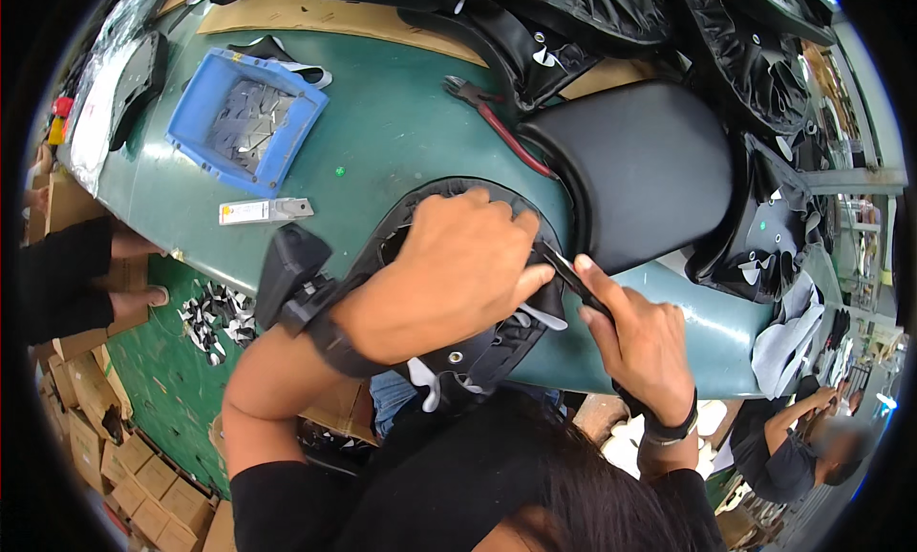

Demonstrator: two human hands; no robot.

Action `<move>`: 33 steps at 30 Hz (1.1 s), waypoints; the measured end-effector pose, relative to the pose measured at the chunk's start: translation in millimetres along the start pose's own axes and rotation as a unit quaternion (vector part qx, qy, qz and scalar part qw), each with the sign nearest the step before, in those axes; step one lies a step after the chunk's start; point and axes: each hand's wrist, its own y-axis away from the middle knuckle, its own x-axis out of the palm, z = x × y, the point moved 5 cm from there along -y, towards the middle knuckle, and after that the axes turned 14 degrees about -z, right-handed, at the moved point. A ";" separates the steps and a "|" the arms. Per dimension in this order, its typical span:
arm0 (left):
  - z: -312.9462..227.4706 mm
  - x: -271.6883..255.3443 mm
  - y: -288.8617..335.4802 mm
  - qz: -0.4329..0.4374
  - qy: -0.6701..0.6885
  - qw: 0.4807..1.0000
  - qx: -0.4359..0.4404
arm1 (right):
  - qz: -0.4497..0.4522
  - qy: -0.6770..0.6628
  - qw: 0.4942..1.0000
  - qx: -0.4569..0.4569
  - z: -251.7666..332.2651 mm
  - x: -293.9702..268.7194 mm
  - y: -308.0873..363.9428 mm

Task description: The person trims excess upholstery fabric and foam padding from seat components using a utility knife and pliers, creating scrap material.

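A black padded seat piece (455,358) with a black cover, a metal eyelet and white fabric tabs lies upside down at the near table edge, in front of my body. Across it reaches my left hand (468,256), its fingers curled over the cover's far rim. My right hand (642,337) is closed round a slim black craft knife (573,283), whose metal tip points to the cover's edge beside my left thumb. The tip's exact contact is hidden. Just beyond, a finished black seat (640,170) lies smooth side up, next to red-handled pliers (506,132).
A blue crate (196,103) of flat metal pieces and a small flat case (266,210) lie to the left on the green table (382,94). More black seats (583,17) are piled at the back and right. Other people stand left and right. Cardboard boxes (158,490) fill the lower left.
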 end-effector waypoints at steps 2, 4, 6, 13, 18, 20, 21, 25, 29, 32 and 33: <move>8.3 14.4 -4.5 -0.005 0.038 0.999 -0.004 | -0.001 -0.018 1.000 0.002 -1.7 1.8 -4.1; 16.3 17.6 -7.0 -0.011 0.125 0.991 -0.051 | 0.001 -0.075 0.997 0.029 -5.0 15.5 3.1; 31.2 19.3 -14.4 -0.015 0.315 0.940 -0.130 | -0.009 -0.110 0.991 0.070 1.1 21.1 20.3; 29.6 -1.4 -19.6 -0.012 0.483 0.855 -0.192 | -0.023 -0.134 0.983 0.121 5.2 23.7 40.6; 5.5 1.4 -5.0 0.016 -0.031 0.996 0.086 | 0.018 -0.021 0.999 0.038 3.2 8.8 0.6; 23.3 11.1 -18.1 0.077 0.139 0.986 -0.052 | -0.008 -0.111 0.991 0.071 2.0 21.9 6.1; 30.9 13.8 -23.7 0.079 0.143 0.985 -0.047 | -0.006 -0.107 0.990 0.086 3.3 26.5 14.8; 49.1 -26.9 -28.0 -0.212 0.581 0.786 -0.022 | -0.024 -0.150 0.985 0.076 2.7 19.0 59.4; 17.7 -0.5 -18.2 0.042 0.545 0.813 -0.200 | -0.002 -0.147 0.986 0.073 -8.2 14.9 50.7; -11.0 -8.8 6.3 0.013 0.068 0.996 0.048 | 0.036 -0.094 0.994 0.049 -5.7 2.3 24.1; -14.3 -1.3 12.7 0.005 0.033 0.996 0.083 | 0.046 -0.068 0.996 0.028 -4.2 2.2 17.8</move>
